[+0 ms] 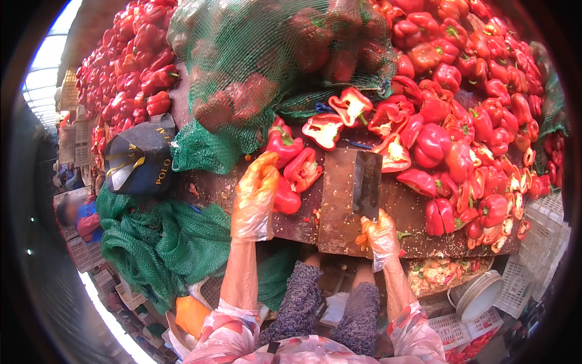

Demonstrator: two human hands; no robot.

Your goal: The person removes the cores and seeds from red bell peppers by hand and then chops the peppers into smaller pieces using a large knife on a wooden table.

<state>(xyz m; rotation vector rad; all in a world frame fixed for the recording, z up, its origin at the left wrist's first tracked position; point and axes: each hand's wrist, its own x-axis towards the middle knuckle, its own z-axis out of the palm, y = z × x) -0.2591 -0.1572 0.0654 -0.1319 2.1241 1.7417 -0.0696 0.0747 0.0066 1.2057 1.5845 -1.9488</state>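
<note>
My right hand (383,233), in a clear plastic glove, grips a cleaver (367,182) by its handle. The broad dark blade points away from me over the right side of a brown cutting board (337,195). My left hand (254,196), gloved too, is left of the board with its fingers bent. Right beside its fingers are a whole red bell pepper (285,144), a cut pepper (303,169) showing its core and another red pepper (286,198). The left palm side is hidden, so I cannot tell whether it holds anything. Halved peppers (350,107) lie beyond the board.
A green mesh sack (282,59) of peppers stands ahead. Pepper heaps rise at left (132,68) and right (454,127). Nearer left are a dark bag (141,154) and crumpled green netting (168,245). Pepper scraps (448,275) and a white bucket (479,295) sit low right. A person (86,220) is far left.
</note>
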